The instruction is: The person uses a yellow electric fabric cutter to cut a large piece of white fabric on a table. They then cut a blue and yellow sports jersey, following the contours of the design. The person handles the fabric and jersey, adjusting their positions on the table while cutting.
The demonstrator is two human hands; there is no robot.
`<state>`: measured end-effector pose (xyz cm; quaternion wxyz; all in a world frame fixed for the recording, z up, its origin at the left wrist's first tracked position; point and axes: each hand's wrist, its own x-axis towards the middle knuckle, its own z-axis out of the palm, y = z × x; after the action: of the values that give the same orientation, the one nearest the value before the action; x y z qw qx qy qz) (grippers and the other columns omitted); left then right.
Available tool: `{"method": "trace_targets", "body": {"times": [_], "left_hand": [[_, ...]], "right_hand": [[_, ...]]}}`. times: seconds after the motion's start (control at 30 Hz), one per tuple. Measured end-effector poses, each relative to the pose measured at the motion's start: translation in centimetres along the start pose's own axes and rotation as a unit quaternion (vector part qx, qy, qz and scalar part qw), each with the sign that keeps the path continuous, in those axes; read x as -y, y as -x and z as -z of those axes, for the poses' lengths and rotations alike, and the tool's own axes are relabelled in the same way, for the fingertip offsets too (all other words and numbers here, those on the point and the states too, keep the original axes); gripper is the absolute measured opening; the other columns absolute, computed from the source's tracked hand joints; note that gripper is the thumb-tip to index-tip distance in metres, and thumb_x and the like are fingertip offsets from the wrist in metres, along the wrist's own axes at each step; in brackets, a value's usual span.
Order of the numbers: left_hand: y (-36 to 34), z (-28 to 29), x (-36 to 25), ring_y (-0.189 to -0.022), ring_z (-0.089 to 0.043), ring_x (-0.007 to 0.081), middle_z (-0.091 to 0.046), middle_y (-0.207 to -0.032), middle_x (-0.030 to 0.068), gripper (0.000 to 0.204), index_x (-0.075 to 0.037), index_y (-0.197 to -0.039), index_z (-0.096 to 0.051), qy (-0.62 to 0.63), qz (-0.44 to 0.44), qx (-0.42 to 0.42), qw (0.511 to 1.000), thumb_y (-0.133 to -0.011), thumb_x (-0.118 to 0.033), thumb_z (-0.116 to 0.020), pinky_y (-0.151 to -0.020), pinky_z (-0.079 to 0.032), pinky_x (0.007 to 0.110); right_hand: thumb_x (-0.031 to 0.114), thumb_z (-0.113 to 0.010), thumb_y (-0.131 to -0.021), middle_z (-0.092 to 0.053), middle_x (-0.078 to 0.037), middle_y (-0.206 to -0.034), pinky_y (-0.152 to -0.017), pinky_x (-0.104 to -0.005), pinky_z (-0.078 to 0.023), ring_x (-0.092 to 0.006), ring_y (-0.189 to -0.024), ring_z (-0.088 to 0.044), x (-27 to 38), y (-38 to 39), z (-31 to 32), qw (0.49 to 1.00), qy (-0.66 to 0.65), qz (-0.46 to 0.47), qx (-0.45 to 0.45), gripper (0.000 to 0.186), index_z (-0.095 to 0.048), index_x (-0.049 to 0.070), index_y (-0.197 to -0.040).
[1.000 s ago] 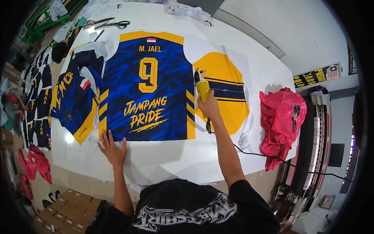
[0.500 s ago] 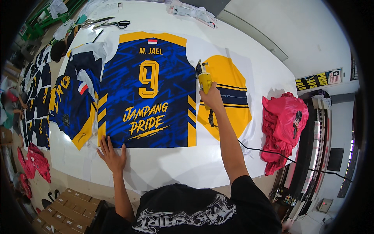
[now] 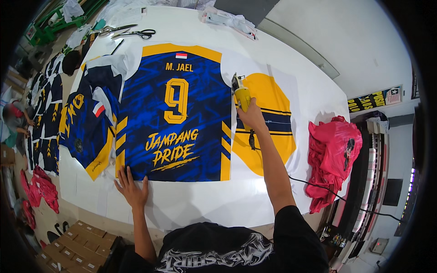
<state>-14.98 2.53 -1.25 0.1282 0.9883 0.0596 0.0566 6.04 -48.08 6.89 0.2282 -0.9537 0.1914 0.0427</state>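
Note:
A blue jersey back panel (image 3: 175, 145) with yellow trim and a large yellow number lies flat on the white table (image 3: 205, 200). My left hand (image 3: 133, 190) rests with fingers spread on its near left corner. To the right of the panel, my right hand (image 3: 251, 117) is wrapped around a yellow handheld electric fabric cutter (image 3: 243, 97). The metal head of the cutter stands beside the panel's upper right edge. Under my right forearm lies a yellow sleeve piece (image 3: 273, 157) with dark blue bands, partly hidden.
More cut jersey pieces (image 3: 84, 136) lie to the left. Scissors (image 3: 141, 33) sit at the far left, and pink fabric (image 3: 334, 154) is heaped at the right edge. A black cord (image 3: 314, 183) runs off to the right. Another person (image 3: 18, 120) is at the far left.
The whole view has shifted, so the table and panel appear slightly lower. My left hand keeps its place on the panel, and the cutter stays beside the upper right edge with little visible movement.

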Motion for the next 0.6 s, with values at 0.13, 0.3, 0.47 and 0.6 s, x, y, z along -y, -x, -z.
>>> {"method": "trace_targets", "body": {"times": [0.13,0.3,0.47,0.6], "left_hand": [[-0.2,-0.3,-1.1,-0.161,-0.021,0.0376,-0.031,-0.171,0.0180,0.086,-0.007,-0.159,-0.043,-0.006,0.013,-0.006,1.000,-0.091,-0.050,-0.073,-0.125,-0.003,0.067],[-2.1,0.2,-12.8,-0.160,-0.013,0.0466,-0.022,-0.172,0.0241,0.102,-0.014,-0.165,-0.032,0.105,-0.062,-0.004,0.993,-0.086,-0.061,-0.077,-0.124,-0.002,0.071],[-0.4,-2.6,-17.3,-0.160,-0.008,0.0515,-0.014,-0.173,0.0280,0.121,-0.009,-0.167,-0.028,0.044,-0.101,0.155,0.982,-0.079,-0.083,-0.067,-0.118,0.000,0.079],[0.6,-1.2,-13.1,-0.160,-0.002,0.0510,-0.006,-0.175,0.0263,0.133,-0.010,-0.168,-0.022,0.029,-0.110,0.211,0.971,-0.071,-0.083,-0.075,-0.119,0.001,0.078]], "right_hand": [[0.034,-0.073,-0.086,-0.068,-0.040,-0.106,-0.089,-0.0565,-0.057,-0.0555,-0.102,-0.069,0.0,-1.3,0.5,1.000,-0.001,0.008,0.010,0.066,-0.041,-0.007,-0.127],[0.037,-0.073,-0.085,-0.068,-0.041,-0.108,-0.090,-0.0546,-0.058,-0.0552,-0.103,-0.069,2.0,-7.5,-0.1,0.999,0.018,0.031,-0.009,0.074,-0.040,-0.011,-0.132],[0.043,-0.074,-0.084,-0.067,-0.041,-0.112,-0.091,-0.0546,-0.057,-0.0547,-0.107,-0.068,3.3,-18.3,-1.4,0.998,-0.007,0.020,-0.060,0.081,-0.039,-0.011,-0.135],[0.046,-0.074,-0.085,-0.068,-0.040,-0.111,-0.090,-0.0535,-0.058,-0.0537,-0.106,-0.069,0.6,-23.0,-0.7,0.987,-0.084,-0.002,-0.134,0.080,-0.041,-0.010,-0.133]]}}
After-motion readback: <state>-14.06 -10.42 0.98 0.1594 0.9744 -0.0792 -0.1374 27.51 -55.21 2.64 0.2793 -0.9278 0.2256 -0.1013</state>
